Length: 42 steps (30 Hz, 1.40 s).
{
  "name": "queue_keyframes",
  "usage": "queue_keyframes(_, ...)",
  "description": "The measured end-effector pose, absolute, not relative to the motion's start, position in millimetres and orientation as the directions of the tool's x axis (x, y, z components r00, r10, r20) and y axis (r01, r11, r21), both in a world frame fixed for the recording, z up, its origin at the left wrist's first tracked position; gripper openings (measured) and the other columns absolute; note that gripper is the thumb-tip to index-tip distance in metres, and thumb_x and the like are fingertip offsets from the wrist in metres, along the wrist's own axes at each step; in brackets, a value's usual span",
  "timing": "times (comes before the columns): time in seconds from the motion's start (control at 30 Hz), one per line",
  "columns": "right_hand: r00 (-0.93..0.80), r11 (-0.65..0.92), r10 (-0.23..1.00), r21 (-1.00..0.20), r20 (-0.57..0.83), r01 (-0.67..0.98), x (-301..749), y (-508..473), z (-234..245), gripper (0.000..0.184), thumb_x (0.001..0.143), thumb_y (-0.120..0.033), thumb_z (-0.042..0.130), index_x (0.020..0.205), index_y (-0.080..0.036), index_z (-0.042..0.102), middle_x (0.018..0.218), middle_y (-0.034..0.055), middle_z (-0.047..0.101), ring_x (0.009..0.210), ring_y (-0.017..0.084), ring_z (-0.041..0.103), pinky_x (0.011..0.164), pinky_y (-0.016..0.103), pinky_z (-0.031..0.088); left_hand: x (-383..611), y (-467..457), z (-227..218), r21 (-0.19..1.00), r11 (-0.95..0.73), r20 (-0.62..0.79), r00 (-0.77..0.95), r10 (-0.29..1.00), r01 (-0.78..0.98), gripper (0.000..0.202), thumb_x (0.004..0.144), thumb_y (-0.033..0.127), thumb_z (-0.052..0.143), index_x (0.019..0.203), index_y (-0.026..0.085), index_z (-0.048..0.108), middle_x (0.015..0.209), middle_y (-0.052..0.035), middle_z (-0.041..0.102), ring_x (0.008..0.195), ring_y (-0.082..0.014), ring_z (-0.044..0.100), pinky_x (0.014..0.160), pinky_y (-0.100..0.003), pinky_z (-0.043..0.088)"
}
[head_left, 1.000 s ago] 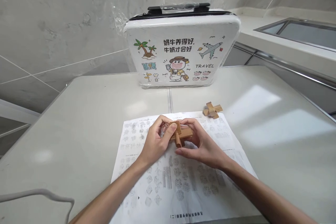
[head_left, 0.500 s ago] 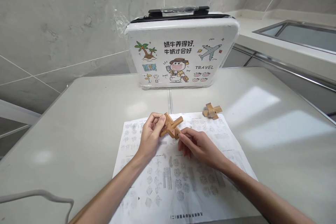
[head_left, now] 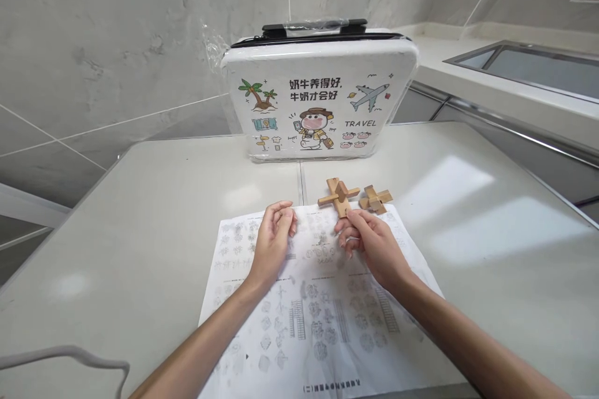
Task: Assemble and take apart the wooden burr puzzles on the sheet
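My right hand [head_left: 372,243] grips the near end of an interlocking wooden burr puzzle [head_left: 339,196] between thumb and fingers, at the paper's top edge. The puzzle is made of light brown notched sticks crossing each other. A second, smaller wooden burr puzzle [head_left: 375,199] rests just right of it, partly over the paper's edge. My left hand [head_left: 275,237] is over the paper's upper left part, its fingers curled together with nothing visible in them. Under both hands lies a white printed sheet [head_left: 346,318] with rows of small puzzle drawings.
A white case [head_left: 322,62] with cartoon prints, a black handle and clear plastic wrap stands at the back of the pale table [head_left: 154,199]. A grey cable [head_left: 70,354] runs along the left front. At the right is a ledge with a framed glass panel [head_left: 528,68].
The puzzle both hands held has moved right and away from me in my right hand, beside the smaller one. My left hand has let go of it.
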State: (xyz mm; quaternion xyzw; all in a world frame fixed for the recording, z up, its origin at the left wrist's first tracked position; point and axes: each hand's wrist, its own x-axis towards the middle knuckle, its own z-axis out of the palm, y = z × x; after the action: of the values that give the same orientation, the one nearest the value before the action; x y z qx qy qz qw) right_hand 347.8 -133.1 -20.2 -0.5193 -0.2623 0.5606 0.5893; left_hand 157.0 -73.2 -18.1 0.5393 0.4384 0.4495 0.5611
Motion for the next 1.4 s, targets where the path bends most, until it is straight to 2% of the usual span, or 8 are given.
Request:
queue_keyframes(0.27, 0.240, -0.172, 0.917, -0.859, -0.319, -0.483, 351, -132, -23, 0.050, 0.077, -0.062, 0.091, 0.081, -0.018, 0.068, 0.091, 0.0077, 0.073, 0.064, 0.014, 0.061, 0.045, 0.025, 0.049, 157, -74, -14, 0.999, 0.039, -0.040, 0.232, 0.972, 0.008, 0.021, 0.106, 0.038, 0.057, 0.118, 0.021, 0.059, 0.086, 0.0008, 0.059, 0.077, -0.0142, 0.053, 0.083, -0.029, 0.047)
queue_keyframes(0.43, 0.224, -0.185, 0.907, -0.816, -0.356, -0.548, 354, -131, -26, 0.043, 0.081, -0.056, 0.090, 0.084, -0.017, 0.071, 0.090, 0.0076, 0.073, 0.065, 0.015, 0.062, 0.044, 0.025, 0.049, 157, -74, -13, 0.999, 0.039, -0.042, 0.242, 0.969, 0.016, 0.020, 0.106, 0.037, 0.057, 0.116, 0.021, 0.059, 0.085, 0.0006, 0.058, 0.078, -0.0146, 0.053, 0.084, -0.030, 0.047)
queue_keyframes(0.57, 0.156, -0.223, 0.895, -0.722, -0.418, -0.655, 359, -128, -30, 0.030, 0.088, -0.045, 0.086, 0.091, -0.018, 0.072, 0.086, 0.0046, 0.072, 0.064, 0.013, 0.061, 0.045, 0.023, 0.050, 157, -75, -12, 0.999, 0.031, -0.038, 0.254, 0.966, 0.030, 0.019, 0.106, 0.038, 0.056, 0.116, 0.021, 0.059, 0.084, 0.0008, 0.058, 0.078, -0.0151, 0.053, 0.084, -0.030, 0.047)
queue_keyframes(0.73, 0.065, -0.242, 0.895, -0.603, -0.441, -0.760, 364, -125, -32, 0.021, 0.092, -0.035, 0.083, 0.090, -0.020, 0.070, 0.081, 0.0002, 0.064, 0.062, 0.010, 0.058, 0.047, 0.018, 0.050, 157, -76, -12, 0.999, 0.015, -0.026, 0.258, 0.966, 0.043, 0.020, 0.106, 0.039, 0.058, 0.115, 0.022, 0.060, 0.083, 0.0001, 0.058, 0.078, -0.0162, 0.054, 0.084, -0.031, 0.048)
queue_keyframes(1.17, 0.065, -0.255, 0.887, -0.602, -0.457, -0.757, 360, -125, -28, 0.024, 0.090, -0.042, 0.083, 0.094, -0.023, 0.069, 0.079, -0.0001, 0.061, 0.060, 0.012, 0.054, 0.044, 0.021, 0.049, 157, -77, -12, 0.998, 0.005, -0.021, 0.271, 0.962, 0.061, 0.018, 0.106, 0.036, 0.056, 0.115, 0.022, 0.061, 0.082, 0.0011, 0.057, 0.077, -0.0148, 0.054, 0.081, -0.029, 0.047)
queue_keyframes(1.3, -0.011, -0.343, 0.885, -0.634, -0.466, -0.693, 353, -128, -19, 0.025, 0.088, -0.040, 0.085, 0.090, -0.023, 0.067, 0.077, -0.0012, 0.063, 0.058, 0.011, 0.054, 0.045, 0.022, 0.046, 157, -77, -12, 0.997, 0.001, -0.023, 0.274, 0.961, 0.080, 0.018, 0.106, 0.037, 0.058, 0.114, 0.022, 0.062, 0.079, 0.0017, 0.057, 0.076, -0.0152, 0.055, 0.079, -0.029, 0.046)
queue_keyframes(1.4, -0.106, -0.409, 0.897, -0.712, -0.430, -0.571, 348, -133, -13, 0.028, 0.089, -0.042, 0.084, 0.086, -0.021, 0.066, 0.079, -0.0007, 0.064, 0.059, 0.011, 0.054, 0.047, 0.022, 0.046, 157, -77, -13, 0.994, -0.008, -0.024, 0.295, 0.955, 0.108, 0.020, 0.106, 0.039, 0.057, 0.112, 0.021, 0.063, 0.078, 0.0020, 0.055, 0.075, -0.0152, 0.055, 0.076, -0.028, 0.046)
